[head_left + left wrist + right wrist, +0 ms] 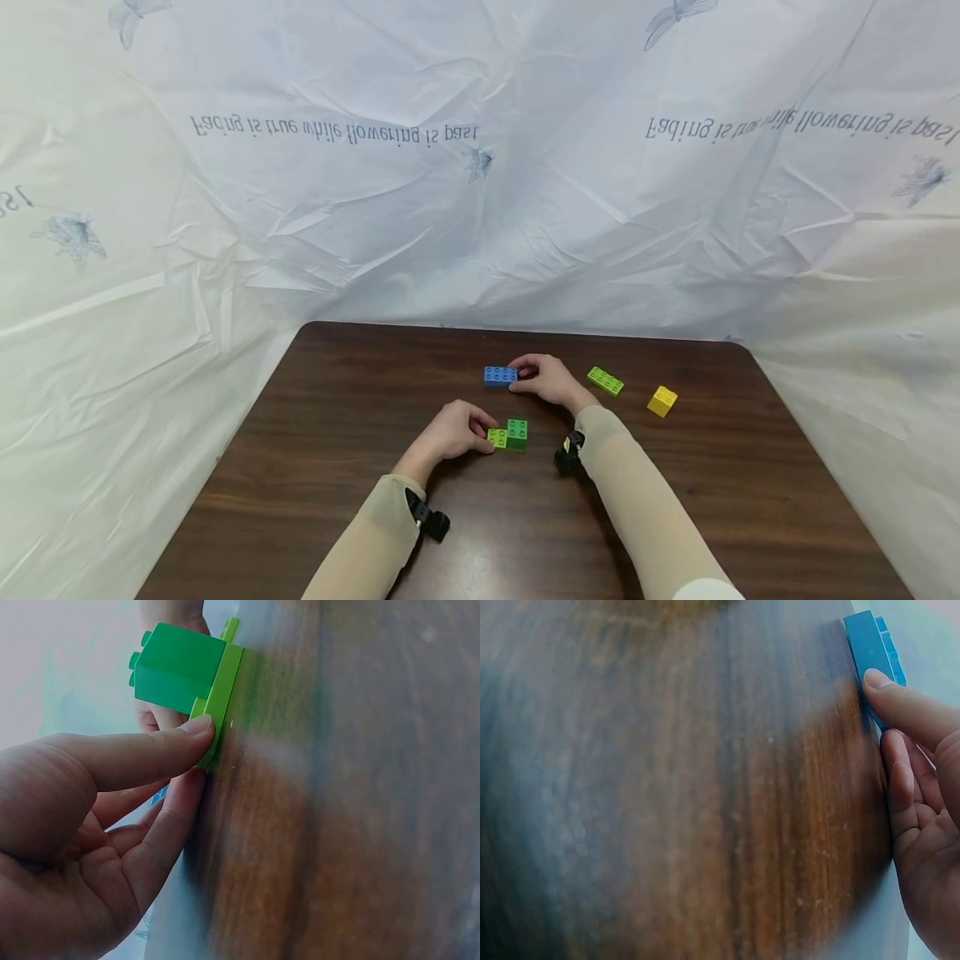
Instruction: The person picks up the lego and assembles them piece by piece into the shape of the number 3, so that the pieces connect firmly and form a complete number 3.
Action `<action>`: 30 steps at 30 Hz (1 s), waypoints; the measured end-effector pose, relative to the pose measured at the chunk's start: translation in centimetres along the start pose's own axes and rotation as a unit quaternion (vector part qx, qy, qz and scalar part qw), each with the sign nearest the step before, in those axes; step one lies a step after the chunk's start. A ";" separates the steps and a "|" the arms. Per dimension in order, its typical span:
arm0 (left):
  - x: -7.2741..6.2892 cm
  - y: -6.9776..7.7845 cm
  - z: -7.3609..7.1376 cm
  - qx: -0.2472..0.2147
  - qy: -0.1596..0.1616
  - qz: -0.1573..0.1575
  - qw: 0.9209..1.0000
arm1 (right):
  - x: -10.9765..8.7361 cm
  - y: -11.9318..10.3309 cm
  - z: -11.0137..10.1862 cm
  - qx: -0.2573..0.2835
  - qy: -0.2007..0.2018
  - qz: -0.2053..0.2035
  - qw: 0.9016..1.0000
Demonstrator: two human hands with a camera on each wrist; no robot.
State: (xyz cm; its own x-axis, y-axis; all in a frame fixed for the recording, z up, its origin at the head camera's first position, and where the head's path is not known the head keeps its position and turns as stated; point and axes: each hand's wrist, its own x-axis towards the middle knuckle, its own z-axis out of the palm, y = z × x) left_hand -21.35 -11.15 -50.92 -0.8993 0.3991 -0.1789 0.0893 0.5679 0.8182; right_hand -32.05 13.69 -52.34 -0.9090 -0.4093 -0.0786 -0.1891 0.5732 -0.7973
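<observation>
In the head view my left hand pinches the left end of a flat lime-green building brick. A taller dark green brick is stacked on it. The left wrist view shows the thumb on the lime brick's edge, with the green brick standing above, studs facing away from the table. Farther back, my right hand grips the right end of a blue brick with eight-stud top. In the right wrist view the thumb lies along the side of this blue brick, low at the tabletop.
Right of my right hand lies another flat lime-green brick. Beyond it sits a yellow brick. Everything is on a dark brown wooden table. A white printed sheet hangs behind the table's far edge.
</observation>
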 end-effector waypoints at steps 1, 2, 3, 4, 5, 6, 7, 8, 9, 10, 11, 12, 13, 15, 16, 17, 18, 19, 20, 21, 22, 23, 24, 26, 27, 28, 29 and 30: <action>0.0 0.0 0.0 0.000 0.000 0.000 1.000 | 0.0 0.0 0.0 0.000 0.002 -0.002 1.000; 0.0 0.0 0.0 -0.001 -0.001 0.000 1.000 | 0.0 0.1 0.0 0.002 0.003 -0.002 1.000; 0.0 0.0 0.0 -0.001 -0.002 -0.001 1.000 | -0.1 0.1 0.0 0.003 0.004 -0.003 1.000; 0.0 0.0 -0.1 -0.001 -0.002 -0.002 1.000 | -0.1 0.1 -0.1 0.004 0.005 -0.005 1.000; 0.1 0.0 -0.1 0.001 -0.002 -0.001 1.000 | -0.2 0.1 -0.1 0.004 0.006 -0.004 1.000; 0.1 0.0 -0.1 0.003 -0.002 -0.001 1.000 | -0.2 0.1 -0.1 0.005 0.008 -0.003 1.000; 0.1 0.0 -0.1 0.004 -0.002 -0.001 1.000 | -0.2 0.2 -0.2 0.005 0.010 -0.004 1.000; 0.1 0.1 -0.1 0.006 -0.001 -0.002 1.000 | -0.2 0.2 -0.2 0.008 0.011 -0.003 1.000; 0.1 0.1 -0.2 0.006 -0.001 -0.001 1.000 | -0.2 0.3 -0.2 0.009 0.013 -0.002 1.000; 0.2 0.1 -0.2 0.006 -0.001 -0.001 1.000 | -0.2 0.3 -0.2 0.010 0.016 -0.002 1.000; 0.2 0.2 -0.2 0.006 0.000 -0.002 1.000 | -0.2 0.3 -0.3 0.011 0.019 -0.001 1.000; 0.1 0.2 -0.2 0.006 0.000 -0.003 1.000 | -0.2 0.4 -0.3 0.011 0.021 -0.002 1.000; 0.1 0.2 -0.2 0.005 0.000 -0.004 1.000 | -0.3 0.4 -0.3 0.013 0.022 -0.002 1.000; 0.1 0.2 -0.2 0.004 -0.001 -0.006 1.000 | -0.3 0.4 -0.3 0.011 0.024 -0.003 1.000; 0.1 0.2 -0.2 0.005 -0.002 -0.008 1.000 | -0.4 0.4 -0.3 0.011 0.024 -0.003 1.000; 0.1 0.2 -0.2 0.005 -0.002 -0.008 1.000 | -0.5 0.4 -0.4 0.010 0.024 -0.002 1.000; 0.1 0.1 -0.2 0.004 -0.002 -0.008 1.000 | -0.6 0.4 -0.4 0.011 0.024 -0.002 1.000; 0.1 0.2 -0.2 0.004 -0.003 -0.008 1.000 | -0.7 0.4 -0.4 0.012 0.024 -0.001 1.000; 0.1 0.2 -0.2 0.004 -0.003 -0.009 1.000 | -0.9 0.4 -0.4 0.012 0.024 0.000 1.000; 0.1 0.2 -0.2 0.004 -0.003 -0.008 1.000 | -1.0 0.3 -0.5 0.014 0.025 0.002 1.000; 0.1 0.2 -0.2 0.005 -0.003 -0.008 1.000 | -1.2 0.3 -0.6 0.016 0.025 0.004 1.000; 0.1 0.1 -0.2 0.005 -0.003 -0.008 1.000 | -1.3 0.4 -0.6 0.019 0.026 0.006 0.999; 0.1 0.1 -0.2 0.006 -0.003 -0.007 1.000 | -1.4 0.4 -0.7 0.021 0.027 0.008 0.999; 0.2 0.1 -0.1 0.009 -0.003 -0.006 1.000 | -1.5 0.6 -0.8 0.027 0.028 0.010 0.999; 0.2 0.0 -0.1 0.010 -0.003 -0.005 1.000 | -1.5 0.7 -0.8 0.029 0.029 0.010 0.999; 0.2 0.0 -0.1 0.011 -0.002 -0.004 1.000 | -1.5 0.9 -0.9 0.031 0.029 0.009 0.999; 0.2 0.0 -0.1 0.011 -0.002 -0.003 1.000 | -1.5 1.0 -0.9 0.035 0.030 0.010 0.999; 0.2 0.0 -0.1 0.011 -0.002 -0.002 1.000 | -1.5 1.1 -0.9 0.037 0.030 0.010 0.999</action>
State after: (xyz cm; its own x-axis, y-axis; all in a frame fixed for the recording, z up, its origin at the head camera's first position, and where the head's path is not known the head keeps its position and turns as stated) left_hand -21.63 -11.15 -50.89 -0.8980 0.4000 -0.1834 0.0964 0.5855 0.8049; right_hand -31.19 15.57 -52.57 -0.9337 -0.3528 -0.0606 -0.1442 0.5256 -0.8384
